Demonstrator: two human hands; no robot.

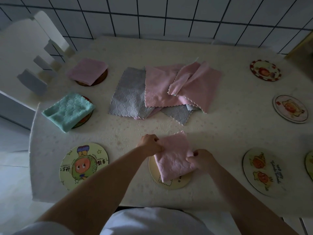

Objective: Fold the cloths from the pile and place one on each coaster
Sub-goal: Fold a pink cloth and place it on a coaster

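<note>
Left hand (150,145) and right hand (200,159) both curled tight on a folded pink textured cloth (174,155), gripping its left and right edges over a round cream coaster (169,181) at the near edge of a pale speckled table (228,133). Behind it, mid-table, a loose pile of unfolded pink and grey scalloped cloths (162,92). At far left, a folded pink cloth (87,71) on a brown round coaster (101,78) and a folded mint-green cloth (68,111) covering another. Bare cartoon-printed coasters at near left (83,164), near right (261,172) and far right (265,70).
</note>
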